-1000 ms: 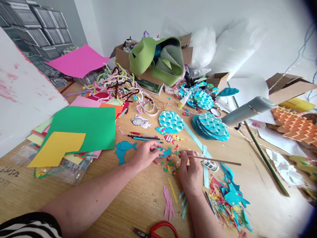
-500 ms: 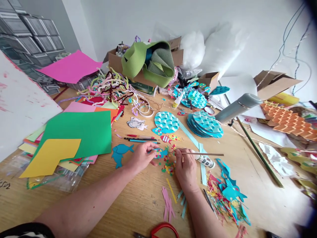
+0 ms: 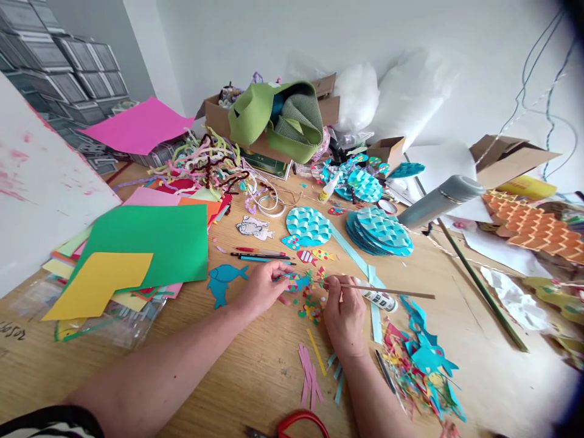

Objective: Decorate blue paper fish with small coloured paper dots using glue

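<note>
My left hand [image 3: 269, 283] is closed on a small blue paper fish [image 3: 296, 281] decorated with red and yellow triangles, near the middle of the table. Between the fingers of my right hand [image 3: 345, 310] is a thin wooden stick [image 3: 392, 291], its long end pointing right and its short tip near the paper bits. Small coloured paper pieces [image 3: 312, 309] lie between the hands. A white glue bottle [image 3: 379, 298] rests on its side just beyond my right hand. Left of my left hand lies a plain blue paper fish [image 3: 223, 281]; a striped red fish [image 3: 306, 257] and a yellow fish [image 3: 322, 253] lie farther back.
Green card [image 3: 150, 243] and other sheets are piled at left. Red-handled scissors [image 3: 303, 420] lie at the near edge. Paper scraps [image 3: 424, 359] spread at right. Woven blue discs [image 3: 378, 231] are stacked before a grey thermos [image 3: 440, 201].
The stick has tilted, its right end now lower and farther right. My left hand keeps its hold on the blue fish. The whole view has shifted slightly.
</note>
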Demonstrator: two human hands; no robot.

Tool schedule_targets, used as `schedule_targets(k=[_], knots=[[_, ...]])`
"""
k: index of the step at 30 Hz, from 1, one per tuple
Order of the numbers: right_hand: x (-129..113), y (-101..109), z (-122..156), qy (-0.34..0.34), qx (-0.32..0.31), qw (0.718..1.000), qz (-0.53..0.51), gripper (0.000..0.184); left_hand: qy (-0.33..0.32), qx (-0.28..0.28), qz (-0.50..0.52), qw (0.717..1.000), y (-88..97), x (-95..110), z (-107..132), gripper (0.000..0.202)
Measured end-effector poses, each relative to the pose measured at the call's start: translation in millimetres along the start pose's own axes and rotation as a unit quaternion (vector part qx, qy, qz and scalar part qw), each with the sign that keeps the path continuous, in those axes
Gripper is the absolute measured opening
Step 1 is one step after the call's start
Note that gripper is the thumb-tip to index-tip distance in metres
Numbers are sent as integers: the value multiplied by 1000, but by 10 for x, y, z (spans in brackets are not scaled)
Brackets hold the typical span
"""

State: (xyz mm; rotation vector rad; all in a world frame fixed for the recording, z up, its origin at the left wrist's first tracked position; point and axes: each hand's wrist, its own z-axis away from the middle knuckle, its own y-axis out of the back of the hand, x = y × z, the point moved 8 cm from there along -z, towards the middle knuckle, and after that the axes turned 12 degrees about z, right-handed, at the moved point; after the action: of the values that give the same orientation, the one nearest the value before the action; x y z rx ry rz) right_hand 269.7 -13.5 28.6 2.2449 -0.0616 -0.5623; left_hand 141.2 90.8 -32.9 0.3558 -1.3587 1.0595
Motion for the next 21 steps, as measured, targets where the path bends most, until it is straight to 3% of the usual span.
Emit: schedule_targets(k=[5,21], knots=[[-33,61,4,4,15,1000,-7,21,4,-1,6,1000,-11,1,14,19],[2,-218,-13,26,-58,998,4,24,-5,6,0,1000,4,13,14,19]])
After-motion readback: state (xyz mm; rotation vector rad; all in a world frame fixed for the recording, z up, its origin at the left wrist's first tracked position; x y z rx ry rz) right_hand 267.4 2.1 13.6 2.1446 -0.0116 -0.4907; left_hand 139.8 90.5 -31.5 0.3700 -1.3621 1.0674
